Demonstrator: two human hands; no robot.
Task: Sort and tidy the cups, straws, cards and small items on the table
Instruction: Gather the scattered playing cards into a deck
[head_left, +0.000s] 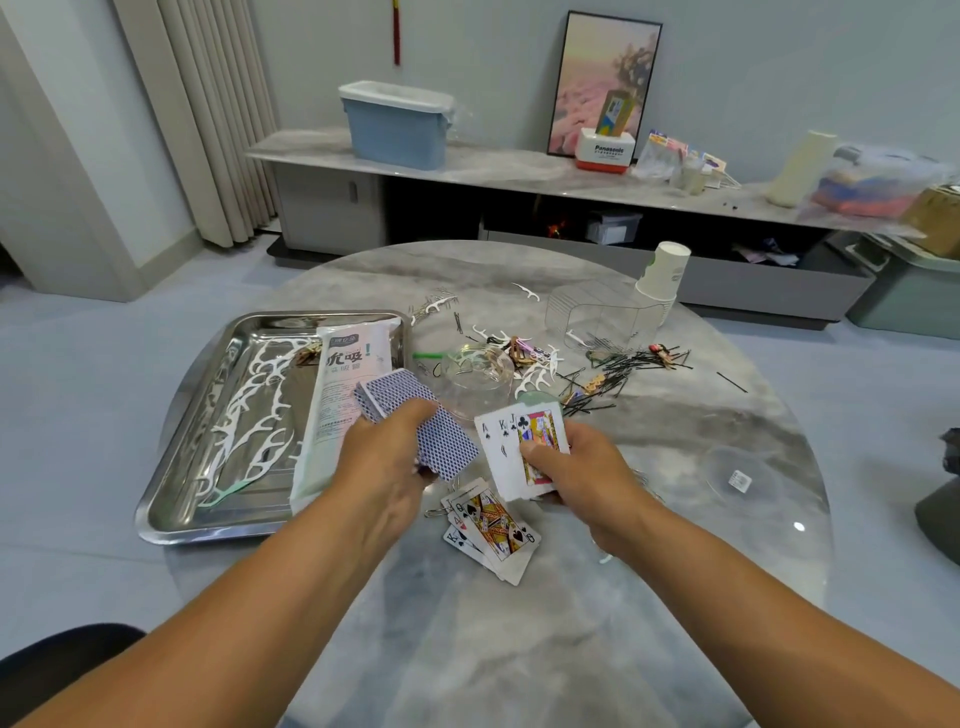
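**Both hands on cards over the marble table**

Nearest me, a small pile of face-up cards (491, 530) lies on the round marble table (519, 649), a queen of spades on top, just below and between the two hands. I see my left hand (387, 467) curled round a face-down deck (415, 423) with a blue patterned back, the cards slightly skewed in the grip. My right hand (576, 467) pinches a fan of face-up cards (522, 447), thumb on top; I read an ace, a king and a jack of clubs.

To the left sits a steel tray (171, 514) holding white floss picks (254, 415) and a white straw packet (343, 400) that leans over the tray's right rim. Just beyond the hands stands a clear plastic cup (475, 376), upside down as far as I can tell through the glare. Around it lie more loose floss picks (530, 382), and to its right a scatter of black hairpins (623, 364) with a few small clips among them. Farther back stands a clear container (597, 317), and beside it a tilted stack of paper cups (665, 280) near the table's far right edge.

Behind the table, a low cabinet (467, 161) carries a blue bin (397, 127).
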